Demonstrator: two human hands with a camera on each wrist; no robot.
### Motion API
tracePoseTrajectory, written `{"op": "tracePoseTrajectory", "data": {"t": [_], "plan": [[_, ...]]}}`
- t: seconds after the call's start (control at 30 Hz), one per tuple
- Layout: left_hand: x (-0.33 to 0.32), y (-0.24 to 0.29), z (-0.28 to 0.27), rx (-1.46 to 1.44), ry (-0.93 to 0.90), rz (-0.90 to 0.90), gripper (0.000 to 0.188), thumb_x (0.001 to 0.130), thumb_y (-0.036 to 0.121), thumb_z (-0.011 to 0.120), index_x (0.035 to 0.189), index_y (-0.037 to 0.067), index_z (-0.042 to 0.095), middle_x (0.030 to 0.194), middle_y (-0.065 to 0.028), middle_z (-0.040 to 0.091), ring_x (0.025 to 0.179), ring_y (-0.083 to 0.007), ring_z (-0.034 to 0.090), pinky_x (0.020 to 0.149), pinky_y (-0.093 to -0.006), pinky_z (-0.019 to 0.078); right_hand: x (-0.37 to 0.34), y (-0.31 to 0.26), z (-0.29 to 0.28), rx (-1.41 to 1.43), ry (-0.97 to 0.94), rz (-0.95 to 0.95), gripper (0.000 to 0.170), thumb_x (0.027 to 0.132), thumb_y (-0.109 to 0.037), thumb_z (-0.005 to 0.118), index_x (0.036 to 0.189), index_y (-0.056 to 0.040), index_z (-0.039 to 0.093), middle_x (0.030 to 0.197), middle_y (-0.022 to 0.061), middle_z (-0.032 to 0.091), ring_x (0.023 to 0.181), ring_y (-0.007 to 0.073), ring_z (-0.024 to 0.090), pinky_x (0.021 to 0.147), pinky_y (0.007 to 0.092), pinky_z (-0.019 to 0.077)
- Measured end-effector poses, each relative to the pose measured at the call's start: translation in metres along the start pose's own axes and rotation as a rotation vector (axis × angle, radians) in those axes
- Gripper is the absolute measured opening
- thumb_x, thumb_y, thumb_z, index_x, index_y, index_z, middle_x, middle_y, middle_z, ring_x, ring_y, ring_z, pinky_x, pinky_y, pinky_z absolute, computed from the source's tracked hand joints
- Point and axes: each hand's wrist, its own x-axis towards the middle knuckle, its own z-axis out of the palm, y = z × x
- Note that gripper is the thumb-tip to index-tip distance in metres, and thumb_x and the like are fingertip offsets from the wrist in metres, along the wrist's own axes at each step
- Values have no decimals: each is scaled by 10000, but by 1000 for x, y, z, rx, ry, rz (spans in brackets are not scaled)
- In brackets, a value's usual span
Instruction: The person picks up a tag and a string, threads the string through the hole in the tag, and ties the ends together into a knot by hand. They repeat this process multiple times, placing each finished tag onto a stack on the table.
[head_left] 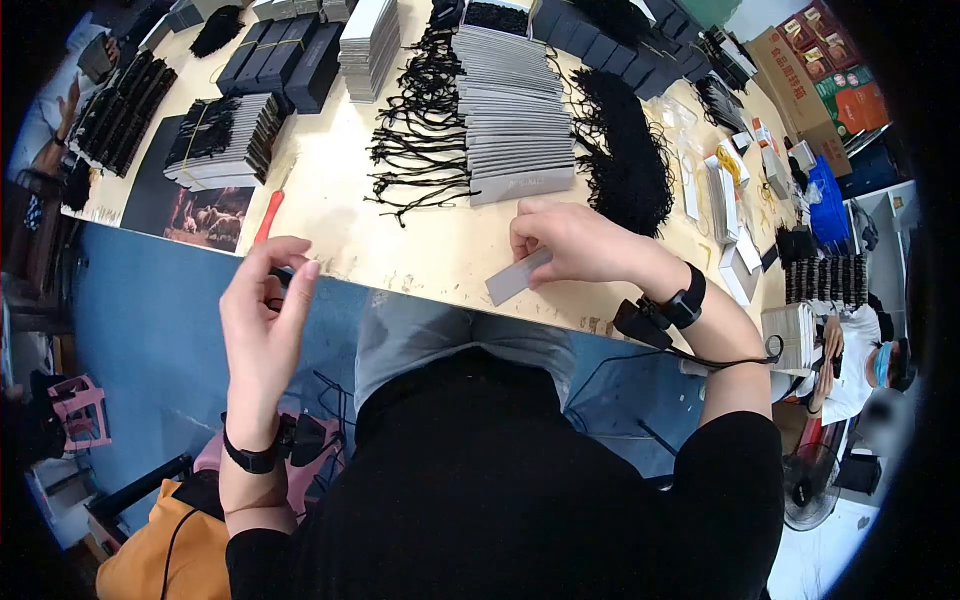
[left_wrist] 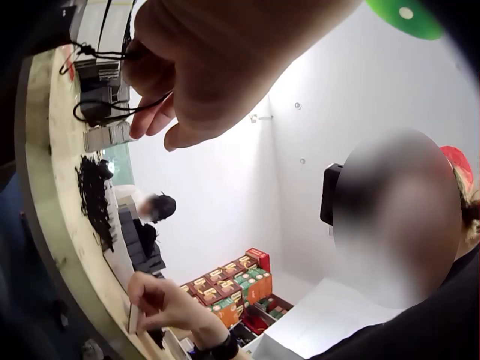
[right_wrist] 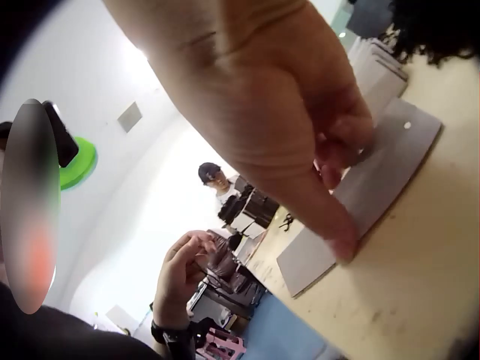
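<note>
My right hand pinches a flat grey tag by its long edges, close over the table's front edge. In the right wrist view the tag shows a small round hole near one end. My left hand is raised just off the table's front edge, fingers bent toward the thumb. A thin black cord with a knot and a loop runs from its curled fingers in the left wrist view. Ahead of my right hand lies a long row of overlapping grey tags, black cords spreading from its left side.
A red-handled tool lies near the left front edge, beside a dark picture sheet bearing a tag stack. A black cord pile lies right of the row. Dark boxes stand behind. Another person sits at the right.
</note>
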Motion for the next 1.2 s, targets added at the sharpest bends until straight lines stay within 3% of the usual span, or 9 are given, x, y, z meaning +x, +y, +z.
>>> {"op": "tracePoseTrajectory", "data": {"t": [0.13,0.23,0.4,0.53,0.6,0.73,0.9,1.07,1.2], "plan": [[-23,-10,12,-360,-271,-62,231,889,199,486,931,-5,587,784,-17,594,523,-21,381,465,-173,315,7,-50,3,-194,508,-450,161,648,-101,637,705,-43,499,759,55,527,686,220,560,565,307,453],[-25,1,1,-527,-551,-252,321,915,257,438,973,-23,585,811,-67,622,832,-112,557,782,-235,406,23,-79,25,-281,740,-779,126,661,-91,608,749,-39,534,775,50,545,639,184,566,530,272,462],[-42,-20,-4,-710,-479,-302,143,849,145,577,824,5,562,679,45,534,606,9,431,522,-159,355,58,-101,54,-317,846,-951,155,663,-63,614,805,-28,564,810,70,539,642,197,567,537,259,484],[-54,-40,-9,-477,-359,-271,166,839,164,587,806,2,570,619,14,538,561,-13,434,490,-194,353,69,-112,79,688,737,-512,245,768,-48,607,996,-3,532,926,92,514,632,117,556,507,208,474],[-57,-42,-13,-381,-445,-239,169,822,167,599,814,1,570,593,-26,538,535,-45,447,489,-217,366,68,-118,71,1207,132,-1,235,849,-109,534,1056,2,516,862,72,540,610,86,549,499,170,448],[-62,-55,-17,-256,-378,-82,198,808,202,595,822,7,566,703,-110,585,622,-236,571,537,-311,429,84,-113,90,1037,141,100,233,850,-163,541,1009,7,540,751,64,589,579,76,536,467,170,405],[-80,-90,-18,165,-30,-81,196,827,189,573,912,14,541,777,-92,542,681,-119,548,587,-245,430,98,-115,96,1179,283,-20,168,820,-125,500,936,-3,494,823,113,588,673,156,555,637,275,462],[-90,-87,-19,-624,7,7,77,864,68,491,911,13,517,770,-55,535,651,-80,516,591,-212,422,105,-149,111,1177,-147,154,517,746,-103,666,1181,-62,390,938,54,507,529,68,487,409,198,401],[-93,-78,-34,-1018,54,6,92,889,57,451,940,0,503,783,-34,544,668,-51,503,615,-205,420,117,-154,121,1207,-301,173,337,754,-118,664,1040,-37,505,836,51,567,535,63,494,418,194,408]]}}
